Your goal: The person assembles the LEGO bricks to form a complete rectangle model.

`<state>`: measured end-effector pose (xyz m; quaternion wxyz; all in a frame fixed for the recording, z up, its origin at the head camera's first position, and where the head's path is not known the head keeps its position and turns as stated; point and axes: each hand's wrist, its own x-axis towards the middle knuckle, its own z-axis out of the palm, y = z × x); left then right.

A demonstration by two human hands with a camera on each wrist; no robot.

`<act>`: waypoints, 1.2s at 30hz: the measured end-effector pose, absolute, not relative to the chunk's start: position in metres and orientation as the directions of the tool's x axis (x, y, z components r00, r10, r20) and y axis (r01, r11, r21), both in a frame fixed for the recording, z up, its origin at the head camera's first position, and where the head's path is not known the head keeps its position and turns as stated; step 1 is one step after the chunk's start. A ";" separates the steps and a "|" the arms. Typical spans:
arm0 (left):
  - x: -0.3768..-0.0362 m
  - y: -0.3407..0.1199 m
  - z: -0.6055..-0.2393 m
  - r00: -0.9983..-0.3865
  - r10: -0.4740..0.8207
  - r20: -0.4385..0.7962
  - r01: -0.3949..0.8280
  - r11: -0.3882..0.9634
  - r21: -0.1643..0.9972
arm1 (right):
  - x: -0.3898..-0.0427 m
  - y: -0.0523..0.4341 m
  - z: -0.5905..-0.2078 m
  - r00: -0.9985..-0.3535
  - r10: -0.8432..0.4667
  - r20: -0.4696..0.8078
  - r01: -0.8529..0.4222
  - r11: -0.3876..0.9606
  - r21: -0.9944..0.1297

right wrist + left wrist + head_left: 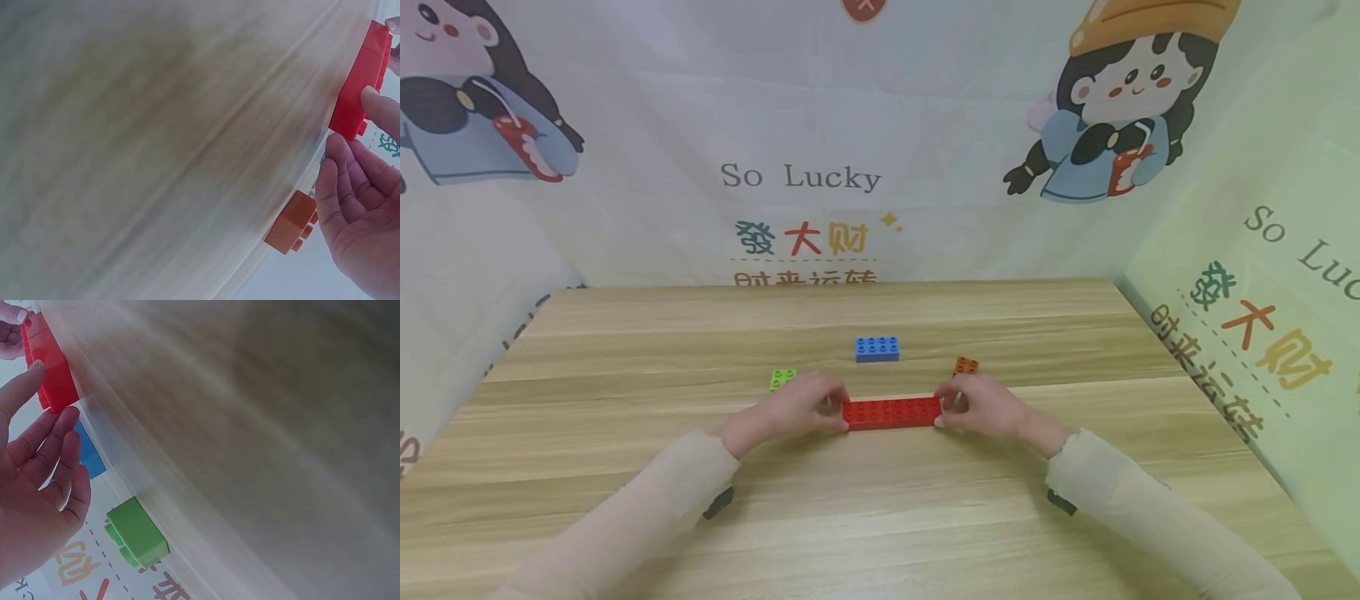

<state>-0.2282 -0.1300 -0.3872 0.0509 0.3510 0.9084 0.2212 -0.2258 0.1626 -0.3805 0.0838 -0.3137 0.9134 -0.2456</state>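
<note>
A long red row of toy building bricks [891,412] lies on the table, studs up. Seams across its side in both wrist views suggest red bricks placed end to end. My left hand [801,406] holds its left end, the thumb [28,387] on the near side and a fingertip at the end face. At the other end, my right hand [985,406] holds the row the same way, its thumb [378,106] on the near side. A green brick [782,377] sits just beyond my left hand, partly hidden by it. An orange-brown brick [966,365] stands behind my right hand.
A blue brick [877,350] stands on the wooden table [880,517], beyond the middle of the red row. Printed cloth [925,125] hangs behind the table and along its sides. Small dark objects [718,502] show beneath both sleeves.
</note>
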 end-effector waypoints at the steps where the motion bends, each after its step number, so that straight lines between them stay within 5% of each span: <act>1: -0.228 -0.130 -0.387 -0.749 0.660 0.063 0.615 0.656 0.438 | -0.226 0.163 -0.380 -0.789 -0.614 0.001 -0.532 0.683 -0.500; 36: -0.227 -0.130 -0.387 -0.749 0.660 0.057 0.607 0.649 0.458 | -0.234 0.163 -0.371 -0.798 -0.599 0.062 -0.535 0.658 -0.529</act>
